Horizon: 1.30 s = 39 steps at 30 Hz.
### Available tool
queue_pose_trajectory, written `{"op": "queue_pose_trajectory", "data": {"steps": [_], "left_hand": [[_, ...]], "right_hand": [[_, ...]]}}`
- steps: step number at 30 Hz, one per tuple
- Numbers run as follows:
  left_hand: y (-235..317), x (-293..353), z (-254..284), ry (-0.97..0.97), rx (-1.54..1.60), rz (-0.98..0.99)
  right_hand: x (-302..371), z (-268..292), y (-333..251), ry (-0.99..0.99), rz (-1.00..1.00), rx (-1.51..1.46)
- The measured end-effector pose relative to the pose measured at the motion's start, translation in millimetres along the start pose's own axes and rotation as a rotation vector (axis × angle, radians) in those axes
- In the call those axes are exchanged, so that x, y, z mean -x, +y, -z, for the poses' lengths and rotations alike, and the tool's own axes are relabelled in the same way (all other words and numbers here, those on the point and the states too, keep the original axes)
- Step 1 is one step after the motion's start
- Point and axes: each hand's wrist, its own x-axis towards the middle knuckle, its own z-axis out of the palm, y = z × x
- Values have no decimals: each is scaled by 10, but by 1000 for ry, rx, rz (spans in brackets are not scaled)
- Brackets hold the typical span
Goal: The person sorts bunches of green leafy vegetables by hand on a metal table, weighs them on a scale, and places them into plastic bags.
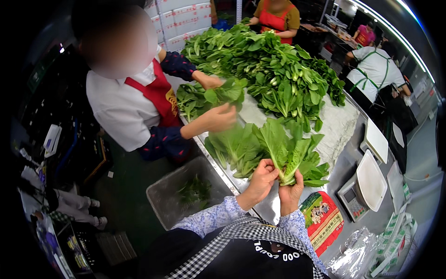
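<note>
Between my two hands is a head of leafy green lettuce point(293, 156), its pale base toward me and its leaves fanned away. My left hand point(261, 180) pinches an outer leaf near the base. My right hand point(291, 191) is closed round the base from the other side. More loose greens point(239, 151) lie on the metal table just left of the lettuce. Across to the left, a co-worker's hands point(216, 116) handle another leafy bunch point(227, 93), slightly blurred. A large heap of leafy greens point(274, 65) covers the far part of the table.
A grey bin point(188, 190) with leaf scraps stands below the table's left edge. On the right are a weighing scale point(355, 200) with a white tray, a red printed bag point(323, 221), clear plastic point(355, 251) and green-white tape point(392, 242). Other people work farther back.
</note>
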Motion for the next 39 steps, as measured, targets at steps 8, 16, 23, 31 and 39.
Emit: {"op": "queue_pose_trajectory", "data": {"steps": [8, 16, 23, 31, 39], "left_hand": [[-160, 106, -220, 76, -279, -219], [-240, 119, -231, 25, -324, -239], [-46, 181, -237, -22, -53, 24], [279, -59, -37, -22, -516, -282], [350, -209, 318, 93, -658, -312]], "right_hand": [[-24, 144, -146, 43, 50, -7], [6, 87, -172, 52, 34, -8], [-7, 77, -274, 30, 69, -75], [66, 197, -444, 17, 220, 127], [207, 358, -329, 49, 156, 153]]}}
